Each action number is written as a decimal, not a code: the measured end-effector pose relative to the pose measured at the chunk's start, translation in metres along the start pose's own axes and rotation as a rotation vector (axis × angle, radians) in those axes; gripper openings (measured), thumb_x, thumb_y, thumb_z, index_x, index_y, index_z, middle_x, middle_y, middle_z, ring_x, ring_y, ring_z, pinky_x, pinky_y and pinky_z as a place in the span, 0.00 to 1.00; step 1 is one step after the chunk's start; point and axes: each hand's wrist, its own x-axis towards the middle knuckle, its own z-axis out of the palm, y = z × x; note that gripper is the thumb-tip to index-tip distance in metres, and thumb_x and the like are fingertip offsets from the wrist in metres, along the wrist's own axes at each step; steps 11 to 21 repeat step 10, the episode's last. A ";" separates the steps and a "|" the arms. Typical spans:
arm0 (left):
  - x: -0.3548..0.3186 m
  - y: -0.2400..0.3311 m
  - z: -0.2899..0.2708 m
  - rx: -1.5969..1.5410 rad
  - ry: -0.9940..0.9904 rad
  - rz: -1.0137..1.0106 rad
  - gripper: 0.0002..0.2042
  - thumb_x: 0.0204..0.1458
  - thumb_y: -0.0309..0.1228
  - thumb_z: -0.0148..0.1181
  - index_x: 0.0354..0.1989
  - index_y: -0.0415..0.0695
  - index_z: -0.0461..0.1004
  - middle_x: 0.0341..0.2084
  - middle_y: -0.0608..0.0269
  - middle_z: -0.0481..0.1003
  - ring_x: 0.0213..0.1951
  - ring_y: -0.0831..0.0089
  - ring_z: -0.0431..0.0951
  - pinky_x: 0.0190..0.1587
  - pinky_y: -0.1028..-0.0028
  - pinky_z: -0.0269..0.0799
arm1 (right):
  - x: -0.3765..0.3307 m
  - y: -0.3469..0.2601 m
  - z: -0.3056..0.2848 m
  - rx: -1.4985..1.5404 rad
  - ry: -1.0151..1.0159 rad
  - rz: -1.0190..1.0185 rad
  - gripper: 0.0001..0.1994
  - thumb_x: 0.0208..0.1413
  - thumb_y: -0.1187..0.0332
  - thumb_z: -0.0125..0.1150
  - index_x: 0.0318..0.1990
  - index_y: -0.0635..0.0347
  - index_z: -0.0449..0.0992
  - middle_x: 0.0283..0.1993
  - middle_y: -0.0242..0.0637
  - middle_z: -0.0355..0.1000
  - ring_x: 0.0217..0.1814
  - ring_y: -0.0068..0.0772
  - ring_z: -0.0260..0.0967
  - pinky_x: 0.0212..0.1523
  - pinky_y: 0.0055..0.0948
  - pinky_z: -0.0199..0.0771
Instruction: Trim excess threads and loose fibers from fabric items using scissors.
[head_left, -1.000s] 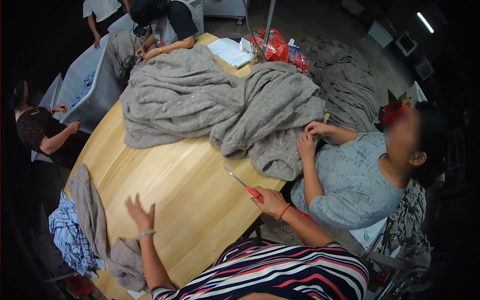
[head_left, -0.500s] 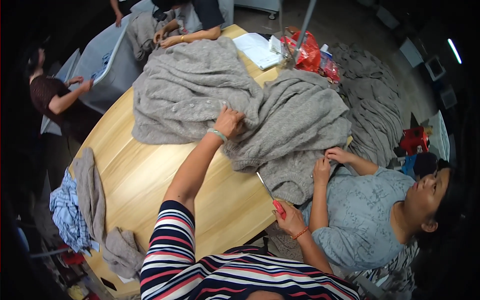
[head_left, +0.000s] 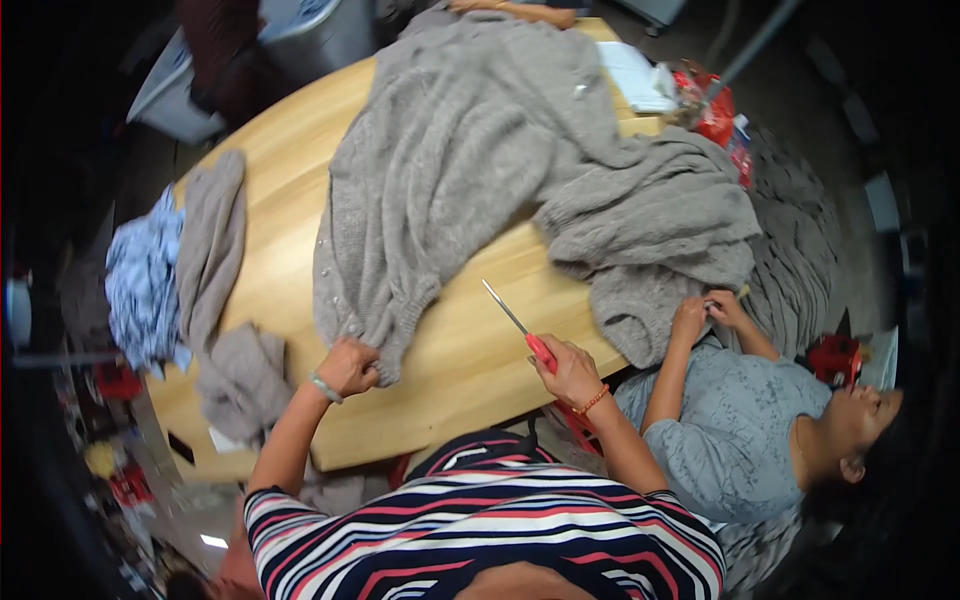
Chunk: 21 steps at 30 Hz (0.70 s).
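My left hand (head_left: 347,368) is closed on the lower edge of a grey knitted cardigan (head_left: 450,140), beside its ribbed band. Small shiny buttons run along the cardigan's left edge, and its body stretches away across the table. In my right hand (head_left: 572,374) is a tool with a red handle and a long, thin metal shaft, like a screwdriver (head_left: 541,352). The shaft points up and left over bare wood, apart from the cloth. A second grey knit garment (head_left: 660,210) lies bunched to the right, its ribbed neckline towards me.
A person in a grey-blue top (head_left: 720,430) sits close on my right. Beyond the rounded wooden table (head_left: 280,150) stands a pale bin (head_left: 340,40). Blue cloth (head_left: 145,280) and grey knit pieces (head_left: 210,240) hang over the left edge. White papers (head_left: 635,75) and a red bag (head_left: 712,115) lie far right.
My left hand has drawn the cardigan's edge towards me and left, spreading the cloth and parting it from the other garment. My right hand, with the tool, has risen slightly.
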 end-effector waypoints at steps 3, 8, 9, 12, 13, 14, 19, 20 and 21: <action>-0.039 0.020 0.042 0.055 0.121 -0.049 0.14 0.41 0.37 0.62 0.37 0.46 0.77 0.41 0.52 0.73 0.51 0.55 0.70 0.59 0.52 0.58 | 0.004 -0.026 0.027 -0.063 -0.077 -0.067 0.17 0.55 0.62 0.63 0.51 0.51 0.74 0.39 0.49 0.76 0.42 0.55 0.73 0.44 0.49 0.73; -0.082 0.008 0.107 0.021 0.857 -0.321 0.30 0.44 0.42 0.68 0.58 0.50 0.71 0.61 0.53 0.63 0.64 0.48 0.59 0.69 0.51 0.47 | -0.013 -0.052 0.052 -0.137 -0.164 -0.135 0.17 0.55 0.62 0.63 0.52 0.51 0.73 0.36 0.49 0.75 0.41 0.55 0.73 0.43 0.49 0.73; -0.089 0.001 0.122 -0.073 1.049 -0.489 0.33 0.45 0.41 0.67 0.63 0.53 0.65 0.64 0.54 0.61 0.66 0.47 0.57 0.68 0.44 0.46 | -0.015 -0.056 0.056 -0.157 -0.191 -0.117 0.17 0.55 0.62 0.63 0.52 0.50 0.73 0.36 0.49 0.76 0.41 0.55 0.74 0.44 0.49 0.73; -0.094 -0.006 0.135 -0.169 1.238 -0.654 0.37 0.47 0.40 0.66 0.68 0.57 0.59 0.67 0.55 0.58 0.67 0.46 0.54 0.66 0.38 0.44 | -0.017 -0.061 0.060 -0.180 -0.213 -0.097 0.17 0.54 0.61 0.64 0.52 0.50 0.73 0.36 0.49 0.76 0.41 0.54 0.74 0.44 0.49 0.73; -0.094 -0.006 0.135 -0.169 1.238 -0.654 0.37 0.47 0.40 0.66 0.68 0.57 0.59 0.67 0.55 0.58 0.67 0.46 0.54 0.66 0.38 0.44 | -0.017 -0.061 0.060 -0.180 -0.213 -0.097 0.17 0.54 0.61 0.64 0.52 0.50 0.73 0.36 0.49 0.76 0.41 0.54 0.74 0.44 0.49 0.73; -0.094 -0.006 0.135 -0.169 1.238 -0.654 0.37 0.47 0.40 0.66 0.68 0.57 0.59 0.67 0.55 0.58 0.67 0.46 0.54 0.66 0.38 0.44 | -0.017 -0.061 0.060 -0.180 -0.213 -0.097 0.17 0.54 0.61 0.64 0.52 0.50 0.73 0.36 0.49 0.76 0.41 0.54 0.74 0.44 0.49 0.73; -0.094 -0.006 0.135 -0.169 1.238 -0.654 0.37 0.47 0.40 0.66 0.68 0.57 0.59 0.67 0.55 0.58 0.67 0.46 0.54 0.66 0.38 0.44 | -0.017 -0.061 0.060 -0.180 -0.213 -0.097 0.17 0.54 0.61 0.64 0.52 0.50 0.73 0.36 0.49 0.76 0.41 0.54 0.74 0.44 0.49 0.73; -0.094 -0.006 0.135 -0.169 1.238 -0.654 0.37 0.47 0.40 0.66 0.68 0.57 0.59 0.67 0.55 0.58 0.67 0.46 0.54 0.66 0.38 0.44 | -0.017 -0.061 0.060 -0.180 -0.213 -0.097 0.17 0.54 0.61 0.64 0.52 0.50 0.73 0.36 0.49 0.76 0.41 0.54 0.74 0.44 0.49 0.73; -0.094 -0.006 0.135 -0.169 1.238 -0.654 0.37 0.47 0.40 0.66 0.68 0.57 0.59 0.67 0.55 0.58 0.67 0.46 0.54 0.66 0.38 0.44 | -0.017 -0.061 0.060 -0.180 -0.213 -0.097 0.17 0.54 0.61 0.64 0.52 0.50 0.73 0.36 0.49 0.76 0.41 0.54 0.74 0.44 0.49 0.73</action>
